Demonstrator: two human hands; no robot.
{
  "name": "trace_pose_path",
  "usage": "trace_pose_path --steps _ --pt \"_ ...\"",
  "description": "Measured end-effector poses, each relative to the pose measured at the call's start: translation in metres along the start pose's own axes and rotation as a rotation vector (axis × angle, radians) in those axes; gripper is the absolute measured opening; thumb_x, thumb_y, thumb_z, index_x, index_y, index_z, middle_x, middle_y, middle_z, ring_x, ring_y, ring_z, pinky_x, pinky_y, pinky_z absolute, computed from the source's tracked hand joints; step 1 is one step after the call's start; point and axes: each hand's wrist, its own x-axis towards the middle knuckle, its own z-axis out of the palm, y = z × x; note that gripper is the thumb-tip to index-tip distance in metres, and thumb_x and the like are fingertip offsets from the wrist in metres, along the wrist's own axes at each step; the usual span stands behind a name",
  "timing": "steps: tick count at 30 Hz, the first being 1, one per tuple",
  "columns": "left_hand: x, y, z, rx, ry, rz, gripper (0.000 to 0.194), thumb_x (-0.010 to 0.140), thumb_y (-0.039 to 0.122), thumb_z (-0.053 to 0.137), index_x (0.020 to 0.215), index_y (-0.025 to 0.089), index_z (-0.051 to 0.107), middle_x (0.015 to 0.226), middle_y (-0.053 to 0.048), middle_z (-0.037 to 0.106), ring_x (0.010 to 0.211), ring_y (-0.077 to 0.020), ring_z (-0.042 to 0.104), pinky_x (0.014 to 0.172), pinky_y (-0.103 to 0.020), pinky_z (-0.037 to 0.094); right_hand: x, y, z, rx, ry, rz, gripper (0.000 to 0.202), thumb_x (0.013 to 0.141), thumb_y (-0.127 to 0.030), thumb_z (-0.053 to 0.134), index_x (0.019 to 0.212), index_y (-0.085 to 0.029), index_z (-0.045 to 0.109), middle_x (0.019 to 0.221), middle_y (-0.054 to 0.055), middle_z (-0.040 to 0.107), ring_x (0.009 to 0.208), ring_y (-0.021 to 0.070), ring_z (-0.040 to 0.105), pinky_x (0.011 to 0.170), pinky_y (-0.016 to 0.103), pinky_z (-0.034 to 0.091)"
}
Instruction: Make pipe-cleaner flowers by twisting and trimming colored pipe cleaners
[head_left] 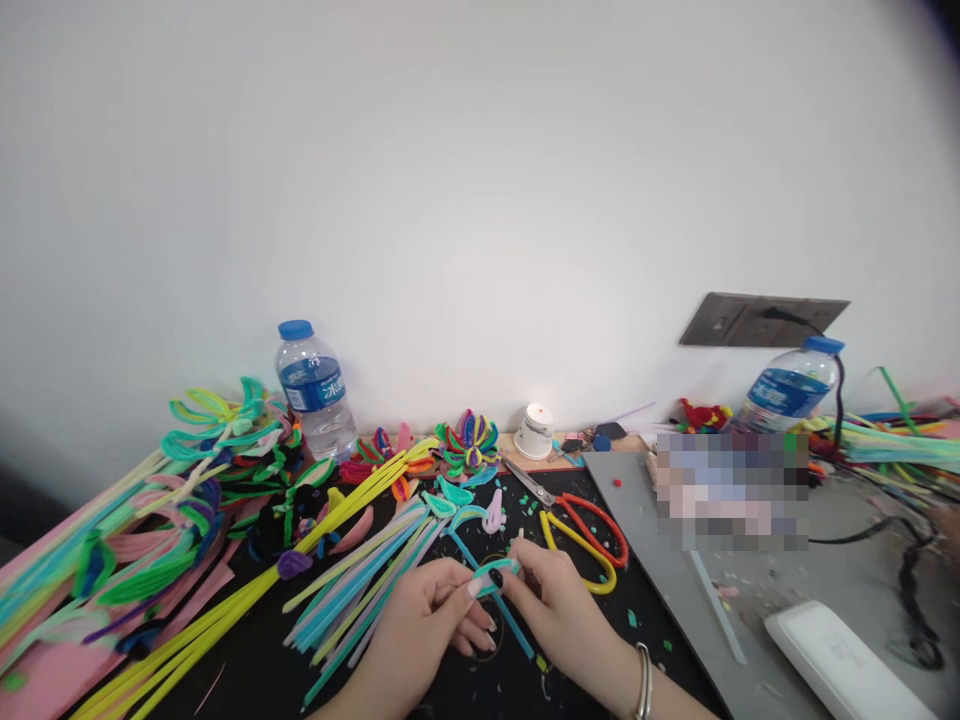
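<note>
A small loop of teal pipe cleaner [486,582] is pinched between my two hands above the black mat [247,675]. My left hand [420,625] grips its left end between thumb and finger, with the other fingers curled underneath. Its right end is held by the fingertips of my right hand [566,605]. Below and behind the hands lies a straight blue pipe cleaner [516,628]. A bundle of pastel pipe cleaners [360,580] fans out just to the left. Scissors [574,520] with red and yellow handles rest beyond my right hand, blades pointing away.
Colourful pipe-cleaner flowers and long yellow stems [225,620] crowd the left side. Water bottles stand at the wall, one left [315,390] and one right [787,385]. A white tub [536,430] is between them. On the grey surface right lie a white case [840,650] and a black cable [911,590].
</note>
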Motion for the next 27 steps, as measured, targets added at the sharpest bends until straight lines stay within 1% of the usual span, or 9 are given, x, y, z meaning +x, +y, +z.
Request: trace_pose_path --steps 5,9,13,15,17,19,22,24,27 --pt "-0.0019 -0.0006 0.0006 -0.002 -0.041 0.020 0.033 0.073 0.047 0.057 0.070 0.014 0.054 0.062 -0.006 0.068 0.053 -0.0173 0.066 0.049 -0.023 0.044 0.0008 -0.0006 -0.0017 0.079 -0.020 -0.016 0.032 0.091 -0.026 0.033 0.060 -0.020 0.031 0.053 -0.005 0.036 0.050 0.0097 0.035 0.049 0.021 0.026" --pt "-0.0012 -0.0030 0.0018 -0.017 -0.022 0.001 0.033 0.072 0.047 0.058 0.074 0.014 0.055 0.062 -0.006 0.068 0.054 -0.0185 0.067 0.048 -0.023 0.044 0.0014 0.0025 -0.0003 -0.082 0.029 -0.084 0.033 0.091 -0.023 0.032 0.059 -0.020 0.031 0.054 -0.004 0.038 0.049 0.0101 0.036 0.049 0.022 0.025" --pt "-0.0007 -0.0021 0.0033 -0.061 0.004 -0.034 0.038 0.068 0.046 0.062 0.086 0.013 0.056 0.059 -0.005 0.067 0.053 -0.0194 0.067 0.047 -0.024 0.044 0.0015 0.0073 0.0021 -0.267 0.084 -0.174 0.029 0.089 -0.018 0.036 0.061 -0.019 0.037 0.056 -0.003 0.041 0.049 0.0103 0.037 0.050 0.024 0.024" --pt "-0.0008 -0.0006 0.0036 -0.078 0.018 -0.038 0.043 0.067 0.046 0.063 0.094 0.013 0.055 0.058 -0.004 0.067 0.052 -0.0194 0.067 0.047 -0.024 0.044 0.0013 0.0072 0.0016 -0.285 0.096 -0.186 0.028 0.089 -0.017 0.036 0.061 -0.019 0.039 0.057 -0.002 0.042 0.051 0.0105 0.038 0.050 0.023 0.025" --pt "-0.0011 0.0009 0.0033 -0.074 0.025 -0.035 0.046 0.067 0.046 0.063 0.098 0.013 0.053 0.058 -0.003 0.067 0.053 -0.0194 0.067 0.049 -0.025 0.045 0.0013 0.0054 0.0000 -0.244 0.098 -0.176 0.029 0.089 -0.018 0.036 0.060 -0.019 0.036 0.056 -0.003 0.040 0.050 0.0102 0.038 0.050 0.023 0.024" --pt "-0.0018 0.0015 0.0025 -0.043 0.011 -0.030 0.040 0.069 0.045 0.062 0.094 0.014 0.053 0.063 -0.004 0.069 0.058 -0.0194 0.068 0.053 -0.025 0.047 0.0018 0.0036 -0.0019 -0.174 0.089 -0.161 0.032 0.090 -0.019 0.037 0.059 -0.019 0.031 0.054 -0.005 0.035 0.049 0.0094 0.035 0.049 0.022 0.023" --pt "-0.0029 -0.0007 0.0011 0.027 -0.052 -0.004 0.027 0.075 0.042 0.057 0.080 0.016 0.052 0.070 -0.006 0.070 0.064 -0.0188 0.069 0.057 -0.025 0.048 0.0027 0.0027 -0.0028 -0.105 0.066 -0.154 0.033 0.089 -0.020 0.039 0.059 -0.020 0.026 0.053 -0.006 0.030 0.049 0.0090 0.032 0.049 0.022 0.023" --pt "-0.0031 -0.0037 0.0006 0.058 -0.091 0.021 0.026 0.080 0.042 0.054 0.075 0.016 0.050 0.070 -0.005 0.070 0.063 -0.0178 0.068 0.056 -0.024 0.047 0.0030 0.0030 -0.0019 -0.092 0.053 -0.166 0.030 0.088 -0.019 0.039 0.060 -0.020 0.028 0.055 -0.006 0.033 0.051 0.0091 0.033 0.050 0.022 0.024" --pt "-0.0024 -0.0078 0.0011 0.055 -0.108 0.037 0.030 0.082 0.045 0.051 0.072 0.017 0.048 0.063 -0.004 0.068 0.055 -0.0159 0.066 0.051 -0.022 0.044 0.0021 0.0031 0.0007 -0.081 0.040 -0.193 0.027 0.088 -0.018 0.039 0.062 -0.019 0.033 0.058 -0.005 0.038 0.053 0.0097 0.036 0.052 0.022 0.027"
